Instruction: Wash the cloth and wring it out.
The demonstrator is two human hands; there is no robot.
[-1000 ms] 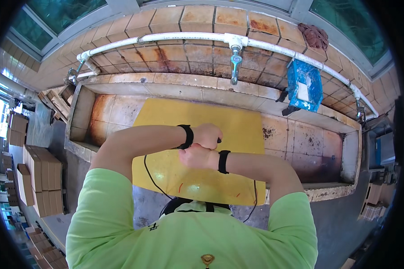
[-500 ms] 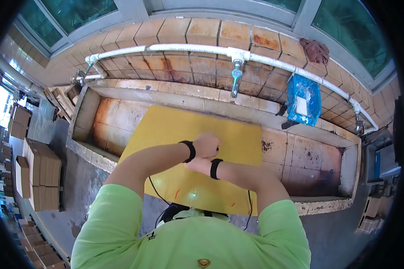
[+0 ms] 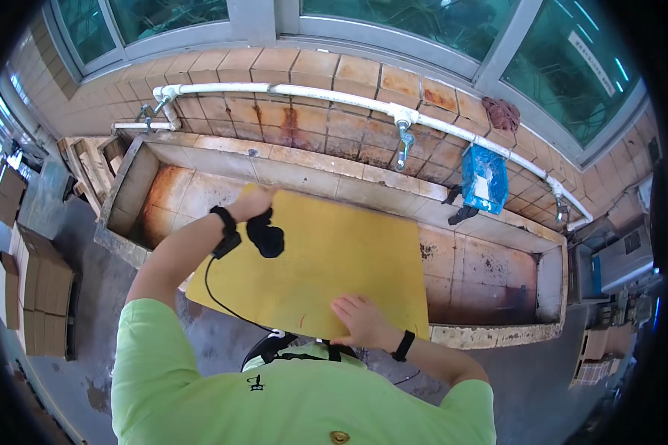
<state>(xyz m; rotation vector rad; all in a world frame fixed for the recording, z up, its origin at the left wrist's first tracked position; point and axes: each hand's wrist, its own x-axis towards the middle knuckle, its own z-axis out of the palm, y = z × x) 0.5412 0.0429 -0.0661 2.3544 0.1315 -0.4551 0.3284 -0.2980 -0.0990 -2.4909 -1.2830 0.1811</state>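
A yellow board lies across the stone sink. At the board's far left corner my left hand is closed on a dark, bunched black cloth, which hangs down over the board. Its exact kind I cannot make out, and the fingertips are partly hidden. Close to the near edge, my right hand rests palm down on the board, its fingers stretched out and nothing in it. Both wrists wear black bands, and a thin black cable runs from the left one toward my body.
A white pipe with taps, including the middle tap, runs along the tiled wall. From it hangs a blue container, with black cloth beside it. A brown rag lies on the ledge. Stacked cartons stand at left.
My hands, together over the board's middle before, have parted. The left went to the far left corner, where the black cloth now shows; the right came down near the front edge. The view has shifted slightly.
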